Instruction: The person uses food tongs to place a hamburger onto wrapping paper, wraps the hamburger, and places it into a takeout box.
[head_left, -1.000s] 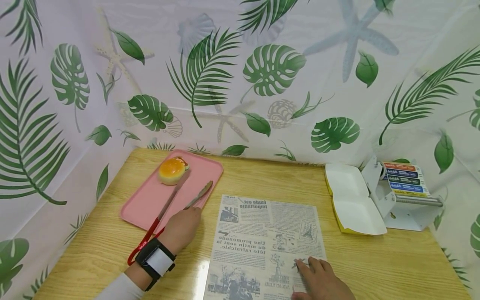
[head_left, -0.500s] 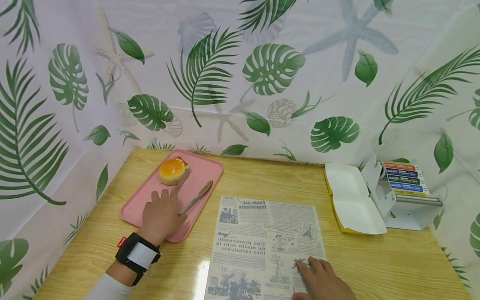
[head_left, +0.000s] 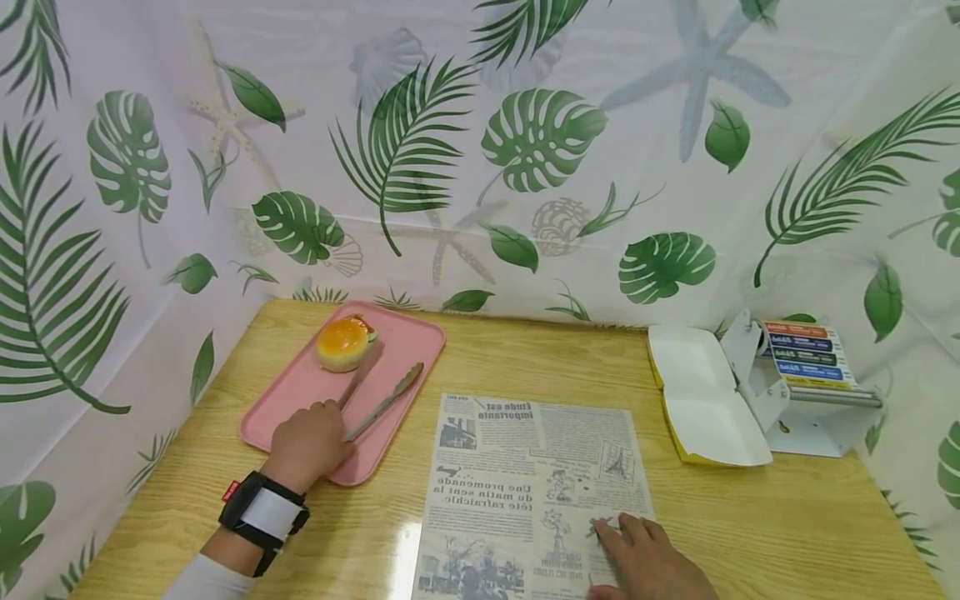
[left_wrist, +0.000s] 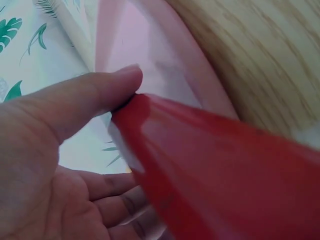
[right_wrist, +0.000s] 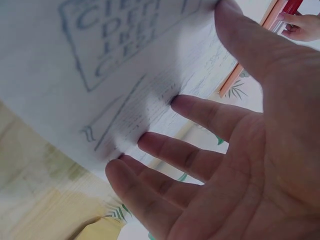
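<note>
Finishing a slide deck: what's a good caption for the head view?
The left hand holds tongs over a pink tray with a burger; the right hand rests on printed paper.

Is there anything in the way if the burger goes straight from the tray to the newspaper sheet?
Yes: the tongs, held in the left hand, are between the burger and the printed sheet, and so is the raised rim of the pink tray. Nothing else visible stands between them.

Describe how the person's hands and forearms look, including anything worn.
The left hand is bare, with a black wristband bearing a white panel and small red tag, then a pale sleeve. The right hand is bare too; its forearm is out of view.
</note>
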